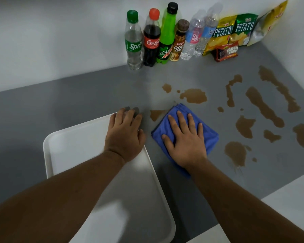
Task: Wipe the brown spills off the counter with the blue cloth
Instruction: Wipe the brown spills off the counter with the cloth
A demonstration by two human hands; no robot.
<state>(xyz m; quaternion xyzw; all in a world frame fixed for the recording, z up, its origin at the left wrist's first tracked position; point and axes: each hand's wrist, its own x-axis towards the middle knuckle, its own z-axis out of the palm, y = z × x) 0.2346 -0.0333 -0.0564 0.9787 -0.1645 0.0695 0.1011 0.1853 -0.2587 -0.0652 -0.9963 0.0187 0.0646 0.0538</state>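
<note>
Blue cloth [210, 136] under flat R hand [186, 142]

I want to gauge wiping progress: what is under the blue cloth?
The cloth lies on the grey counter, right hand flat on top. A brown spill shows at its far-left edge; whether it runs beneath is hidden.

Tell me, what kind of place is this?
Probably a kitchen or pantry: a grey counter, soft-drink bottles and potato chip bags along the wall, and a white tray.
</note>
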